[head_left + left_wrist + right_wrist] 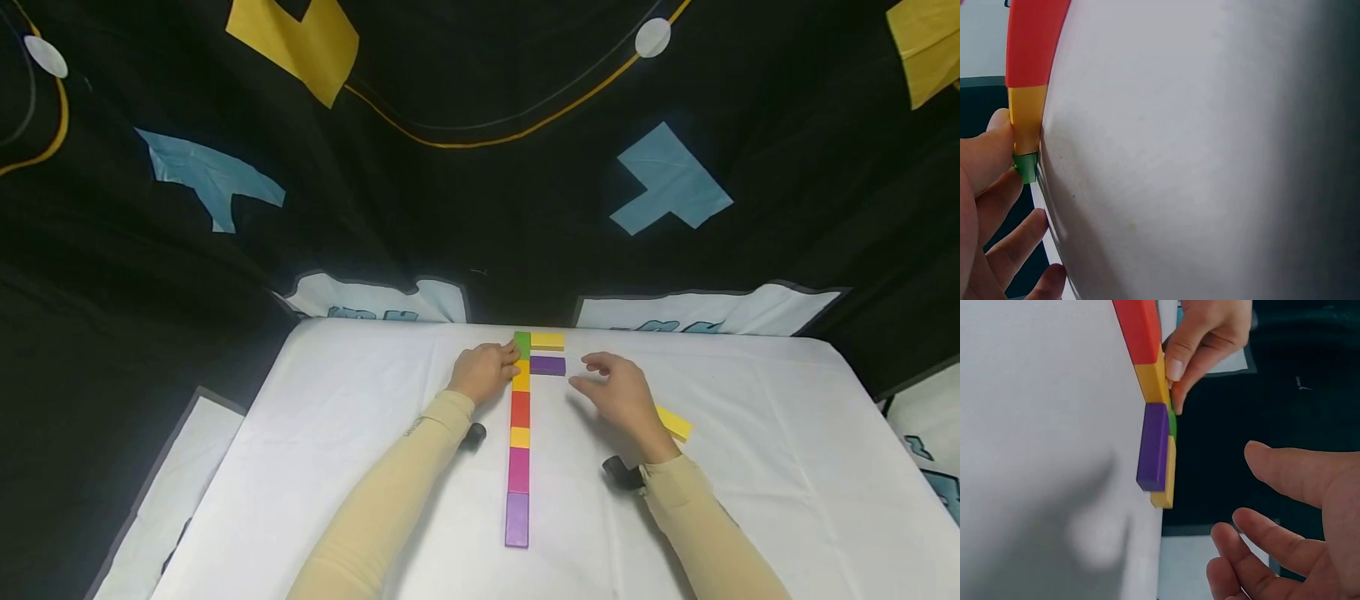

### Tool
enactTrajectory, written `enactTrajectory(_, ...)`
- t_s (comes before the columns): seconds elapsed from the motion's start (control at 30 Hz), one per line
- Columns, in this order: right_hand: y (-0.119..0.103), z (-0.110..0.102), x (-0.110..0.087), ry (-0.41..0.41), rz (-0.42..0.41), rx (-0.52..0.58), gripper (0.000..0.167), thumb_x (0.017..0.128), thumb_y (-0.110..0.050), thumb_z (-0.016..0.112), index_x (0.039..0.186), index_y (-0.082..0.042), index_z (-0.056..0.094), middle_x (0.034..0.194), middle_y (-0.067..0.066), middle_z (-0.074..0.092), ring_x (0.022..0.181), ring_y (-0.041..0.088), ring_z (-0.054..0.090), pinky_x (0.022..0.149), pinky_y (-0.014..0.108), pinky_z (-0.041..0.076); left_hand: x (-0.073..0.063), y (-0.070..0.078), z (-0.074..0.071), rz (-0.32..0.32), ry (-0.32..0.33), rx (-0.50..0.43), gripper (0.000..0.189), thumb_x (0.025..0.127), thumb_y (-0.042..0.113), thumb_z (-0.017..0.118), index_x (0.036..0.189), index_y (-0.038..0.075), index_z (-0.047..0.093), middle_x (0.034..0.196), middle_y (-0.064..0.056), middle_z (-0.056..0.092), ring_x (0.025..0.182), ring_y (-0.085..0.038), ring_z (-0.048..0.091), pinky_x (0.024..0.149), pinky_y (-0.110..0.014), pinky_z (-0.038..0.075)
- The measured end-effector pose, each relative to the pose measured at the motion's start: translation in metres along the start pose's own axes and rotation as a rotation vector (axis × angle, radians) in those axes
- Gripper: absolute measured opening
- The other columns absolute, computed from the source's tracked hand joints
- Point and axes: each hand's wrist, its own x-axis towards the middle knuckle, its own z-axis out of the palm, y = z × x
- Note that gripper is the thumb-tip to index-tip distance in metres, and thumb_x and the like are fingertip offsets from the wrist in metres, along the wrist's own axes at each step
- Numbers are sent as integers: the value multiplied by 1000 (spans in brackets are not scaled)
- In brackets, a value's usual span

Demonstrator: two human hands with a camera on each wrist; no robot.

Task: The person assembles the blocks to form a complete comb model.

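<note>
A straight column of coloured blocks lies on the white cloth, running from a green block (522, 345) through an orange-yellow block (521, 376) and a red block (521, 409) to a lilac block (517, 520). My left hand (483, 372) rests against the column's left side, its thumb and forefinger touching the orange-yellow and green blocks. From the column's far end, a yellow block (547, 342) and a purple block (1153, 447) stick out to the right, side by side with a gap. Beyond the purple block's right end hovers my right hand (618, 400), holding nothing, its fingers spread and slightly bent.
Another yellow block (674, 423) lies apart, partly behind my right wrist. A small orange-yellow block (520, 437) and a magenta block (518, 470) continue the column. The table's (375, 342) far edge is just past the green block, before a dark curtain (480, 217).
</note>
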Motion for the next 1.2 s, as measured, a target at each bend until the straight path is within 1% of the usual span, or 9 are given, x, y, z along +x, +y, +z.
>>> enactTrajectory(0.1,5,-9,-7,17,-18,-4,47,91,-28,73,131,-4,64,125,18,66,118,37,56,98,55,47,0,0,0,1,5,1,45,100,36,62,143,25,56,151,6,49,132,-22,54,107,-44,45)
enactTrajectory(0.23,13,-23,-16,55,-68,-3,45,91,-26,72,129,-2,65,123,20,68,117,39,57,98,56,45,1,0,0,-3,8,-5,45,100,35,63,142,25,57,151,6,49,132,-23,54,107,-44,45)
enactTrajectory(0.43,27,-42,-30,66,-55,-15,46,94,-30,71,130,-3,64,124,20,66,118,39,55,98,58,44,0,1,-1,-9,4,-9,46,99,36,63,143,25,56,151,6,49,133,-23,54,108,-45,44)
enactTrajectory(0.63,44,-53,-42,81,-66,-42,47,94,-34,70,130,-2,64,125,21,66,118,40,55,95,59,44,-2,1,-2,-8,-1,-16,46,99,35,63,144,24,55,151,6,49,133,-24,54,108,-46,44)
enactTrajectory(0.83,57,-62,-49,95,-54,-62,48,95,-35,69,129,-1,65,125,22,65,117,41,56,92,59,45,-1,0,-1,-5,-2,-19,46,99,34,64,143,24,56,151,5,49,134,-24,53,108,-45,44)
enactTrajectory(1.03,70,-65,-57,88,-54,-87,41,96,-25,68,128,1,65,122,26,64,114,43,56,91,60,45,-1,1,-2,-7,2,-18,46,99,35,64,143,24,56,151,5,49,132,-24,55,106,-45,46)
enactTrajectory(1.2,82,-65,-63,62,-60,-120,39,96,-17,66,129,3,63,125,29,62,115,46,56,92,63,45,-1,1,-1,-3,4,-15,45,100,33,63,143,23,56,151,5,49,133,-24,54,107,-45,45)
